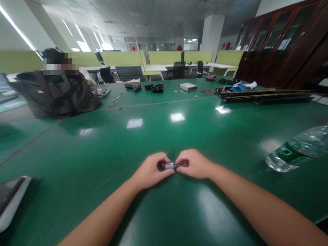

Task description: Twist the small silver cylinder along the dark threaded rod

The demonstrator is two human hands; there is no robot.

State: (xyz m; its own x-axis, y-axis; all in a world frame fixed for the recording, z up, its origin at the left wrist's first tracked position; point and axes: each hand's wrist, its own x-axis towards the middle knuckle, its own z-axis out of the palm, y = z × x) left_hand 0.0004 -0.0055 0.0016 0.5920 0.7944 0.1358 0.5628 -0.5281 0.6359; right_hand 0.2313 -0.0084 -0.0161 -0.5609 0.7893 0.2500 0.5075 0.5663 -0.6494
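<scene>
A small grey metal cylinder with a thin dark shaft (pixel 169 166) is held level between my two hands, just above or on the green tabletop; I cannot tell which. My left hand (pixel 153 170) pinches the thick cylinder end between thumb and fingers. On the other side, my right hand (pixel 195 164) has its fingertips closed around the thin shaft end. The fingers hide parts of both ends, so the exact kind of piece does not show.
The green table (pixel 107 143) spreads around. A clear water bottle (pixel 294 152) lies at right, a white-edged device (pixel 12 201) at left. Farther back are a dark bag (pixel 61 95), a power drill (pixel 133 87), a white box (pixel 188 86) and long black strips (pixel 263 97).
</scene>
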